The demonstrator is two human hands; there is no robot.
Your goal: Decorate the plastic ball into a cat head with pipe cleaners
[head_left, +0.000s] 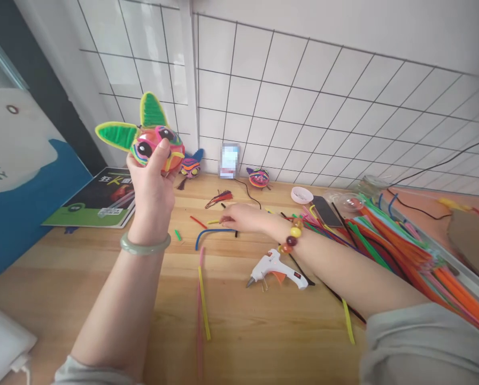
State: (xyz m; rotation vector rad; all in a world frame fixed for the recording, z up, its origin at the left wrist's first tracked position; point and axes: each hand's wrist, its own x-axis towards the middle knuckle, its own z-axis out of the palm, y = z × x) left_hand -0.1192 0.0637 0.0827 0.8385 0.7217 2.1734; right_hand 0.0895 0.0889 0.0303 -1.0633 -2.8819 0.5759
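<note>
In my left hand I hold up a pipe-cleaner animal head, with green, yellow-edged ears, big black eyes and a colourful striped face. My thumb presses on its front and the fingers wrap behind it. Low over the table, my right hand has its fingers drawn together among short pipe-cleaner bits. A short yellow piece lies by its fingertips; whether they grip anything is hidden. A bent blue pipe cleaner runs just below that hand. Nearer to me lies a white glue gun.
Two similar heads, one blue-eared and one purple-eared, sit by the grid wall with a lit phone between them. Red tassels, a pink bowl, a dark phone, bundled pipe cleaners and a magazine lie around.
</note>
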